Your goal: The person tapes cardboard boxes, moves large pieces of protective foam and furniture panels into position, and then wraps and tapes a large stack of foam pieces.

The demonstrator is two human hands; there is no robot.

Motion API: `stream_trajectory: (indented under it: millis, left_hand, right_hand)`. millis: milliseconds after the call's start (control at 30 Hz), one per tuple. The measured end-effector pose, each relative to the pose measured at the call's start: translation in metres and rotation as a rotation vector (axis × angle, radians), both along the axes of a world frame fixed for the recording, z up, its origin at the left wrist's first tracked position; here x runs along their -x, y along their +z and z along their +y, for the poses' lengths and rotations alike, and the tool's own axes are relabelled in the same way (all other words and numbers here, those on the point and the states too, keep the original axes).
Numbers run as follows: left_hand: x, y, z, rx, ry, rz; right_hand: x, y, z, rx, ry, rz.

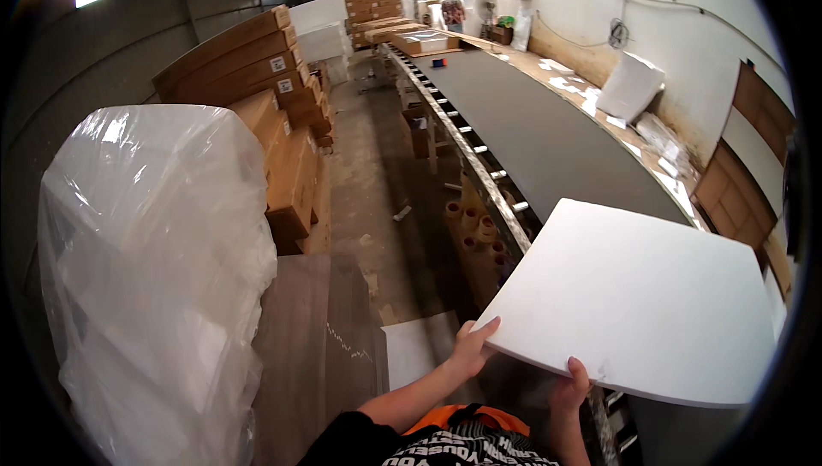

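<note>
The big white board (642,303) was over the near end of the long gray belt (514,124), held at its near edge. I could not tell how much of it sat on the belt. The left hand (472,350) had its grip closed on the near left corner, with the thumb on top. The right hand (568,387) had its grip closed on the same edge, more to the right, with its thumb up at the edge too. The fingers under the board were hidden.

Under the belt's left side stood some rolls of tape (485,228). Far up the belt was an open brown box (424,41), and a small blue and red thing (439,63) lay nearer. By the right wall leaned a white block (632,88). On the left, across the floor (360,196), stood a big bundle in clear plastic (154,269), with piled brown boxes (291,175) behind it. A person (452,10) stood far away near a fan (485,4).
</note>
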State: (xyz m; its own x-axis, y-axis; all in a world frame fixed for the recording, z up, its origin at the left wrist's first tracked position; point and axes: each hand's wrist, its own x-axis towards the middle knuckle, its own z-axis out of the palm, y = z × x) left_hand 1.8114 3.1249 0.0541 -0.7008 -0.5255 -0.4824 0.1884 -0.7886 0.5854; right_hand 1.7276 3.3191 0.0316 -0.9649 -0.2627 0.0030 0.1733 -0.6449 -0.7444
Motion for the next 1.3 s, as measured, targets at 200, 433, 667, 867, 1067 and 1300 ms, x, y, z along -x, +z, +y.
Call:
stream_trajectory:
  millis: [200, 433, 667, 867, 1067, 1300]
  left_hand:
    - [-0.014, -0.037, -0.09, -0.027, -0.076, -0.061]
    - [-0.069, -0.122, -0.233, 0.006, 0.355, -0.576]
    - [-0.041, -0.111, -0.334, 0.039, 0.374, -0.689]
    - [0.025, -0.141, -0.454, -0.014, 0.247, -0.615]
    - [0.097, -0.141, -0.642, 0.111, 0.207, -0.504]
    - [0.166, -0.09, -0.83, 0.327, 0.108, -0.399]
  right_hand:
    - [0.055, -0.001, -0.109, -0.113, -0.02, 0.116]
    - [0.155, -0.001, -0.241, -0.312, -0.18, 0.133]
    - [0.277, -0.006, -0.359, -0.608, -0.48, 0.378]
    - [0.348, -0.008, -0.458, -0.652, -0.719, 0.448]
    - [0.38, 0.044, -0.59, -0.812, -0.935, 0.48]
    - [0.437, 0.093, -0.762, -1.099, -1.102, 0.837]
